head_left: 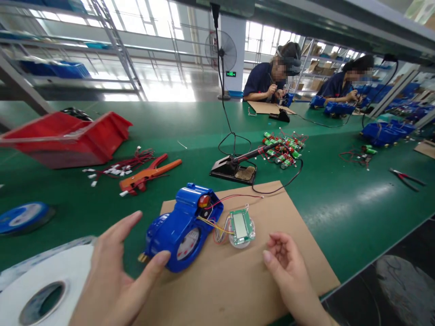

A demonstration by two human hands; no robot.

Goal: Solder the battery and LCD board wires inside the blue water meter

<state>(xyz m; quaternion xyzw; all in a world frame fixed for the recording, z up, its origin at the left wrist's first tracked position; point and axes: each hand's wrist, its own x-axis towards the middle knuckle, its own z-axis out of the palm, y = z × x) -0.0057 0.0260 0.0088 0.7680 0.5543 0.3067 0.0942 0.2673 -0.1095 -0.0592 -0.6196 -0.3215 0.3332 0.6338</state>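
Note:
A blue plastic device housing with a round dial window lies on a cardboard sheet. Thin wires run from it to a green circuit board with a display, lying at its right on a round clear part. My left hand is spread at the housing's left side, thumb close to its lower edge; whether it touches cannot be told. Over the cardboard, right of the circuit board and apart from it, my right hand holds nothing, its fingers loosely curled and the thumb apart.
Behind the cardboard stand a soldering iron in its holder and a pile of green battery packs. Orange wire strippers, a red bin and a white reel are at left. Two people work across the bench.

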